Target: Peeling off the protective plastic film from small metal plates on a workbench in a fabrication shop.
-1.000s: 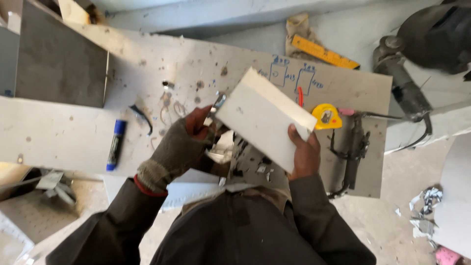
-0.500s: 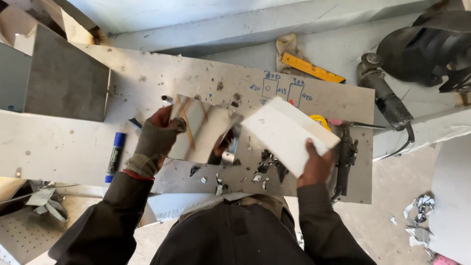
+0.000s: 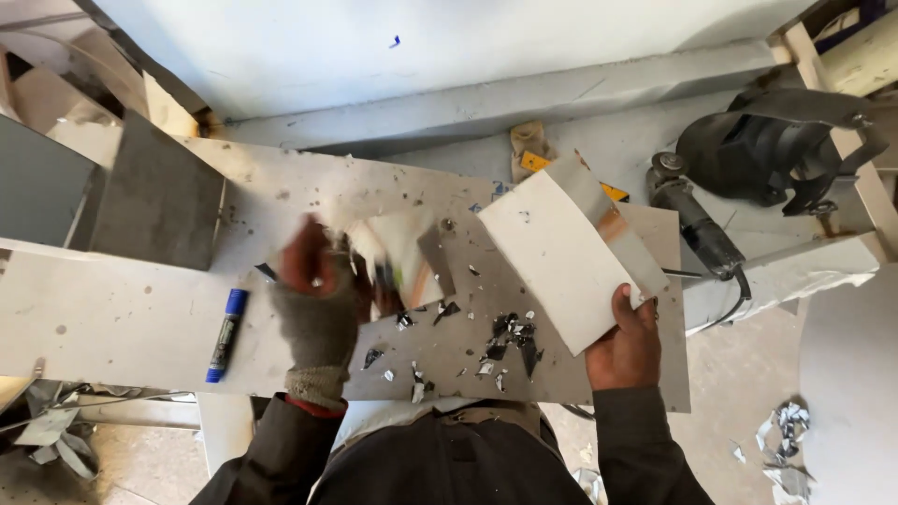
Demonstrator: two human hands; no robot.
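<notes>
My right hand (image 3: pixel 625 342) grips the near corner of a white folded sheet-metal piece (image 3: pixel 564 259) and holds it tilted above the pale workbench (image 3: pixel 112 318). My left hand (image 3: pixel 316 292), in a fingerless grey-green glove, holds a crumpled sheet of protective film (image 3: pixel 404 254); the film is blurred with motion. Small dark scraps and film bits (image 3: pixel 510 339) lie on the bench between my hands. A blue marker (image 3: pixel 227 333) rests to the left of my left hand.
A dark grey panel (image 3: pixel 159 200) lies at the back left of the bench. An angle grinder (image 3: pixel 697 227) and a black welding mask (image 3: pixel 772 145) sit at the right. A yellow tool (image 3: pixel 538 161) shows behind the white piece. Torn film lies on the floor (image 3: pixel 781 449).
The film has come off the white piece; my left hand has carried it leftward. My right hand has swung the white piece to the right, covering the yellow tape measure.
</notes>
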